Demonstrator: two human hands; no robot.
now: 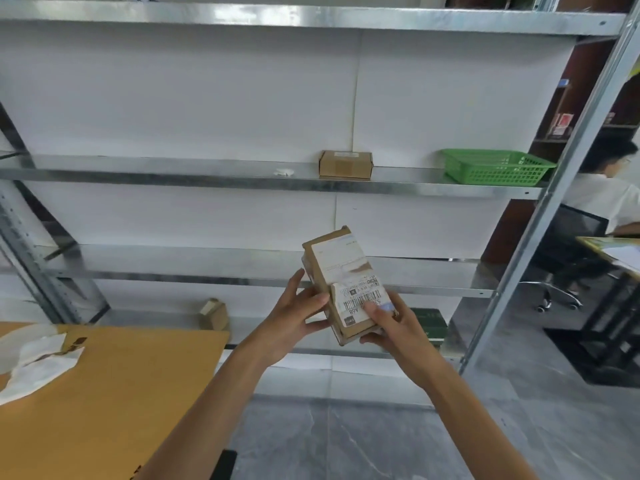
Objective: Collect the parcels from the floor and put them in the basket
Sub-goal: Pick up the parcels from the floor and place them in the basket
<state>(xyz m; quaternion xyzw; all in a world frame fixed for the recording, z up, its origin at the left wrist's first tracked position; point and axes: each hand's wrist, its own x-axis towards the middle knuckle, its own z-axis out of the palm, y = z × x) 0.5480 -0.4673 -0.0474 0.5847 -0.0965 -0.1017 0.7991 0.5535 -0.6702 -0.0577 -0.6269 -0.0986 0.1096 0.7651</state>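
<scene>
A brown cardboard parcel (341, 271) with white shipping labels and a barcode is held up in front of the shelves. My left hand (294, 318) grips its left side and my right hand (393, 323) holds its lower right corner, thumb on the label. A green plastic basket (495, 166) stands on the upper shelf at the right and looks empty. Another small brown parcel (345, 164) sits on that same shelf, left of the basket.
A metal shelving rack (242, 176) fills the view. A small open box (215, 313) and a dark green box (429, 325) sit on the bottom shelf. A large flat cardboard sheet (114, 386) with white wrapping lies at the lower left. A person sits at the right by a desk.
</scene>
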